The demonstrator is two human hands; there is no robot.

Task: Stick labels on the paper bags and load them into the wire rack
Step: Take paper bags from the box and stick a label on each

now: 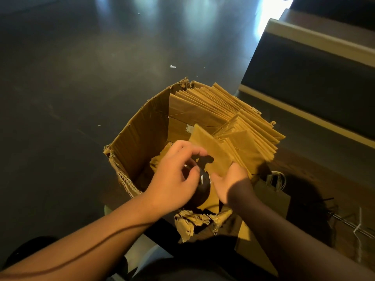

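Both forearms reach fwd; left hand (174, 175) fingers curled, right hand (229, 183) blurred.
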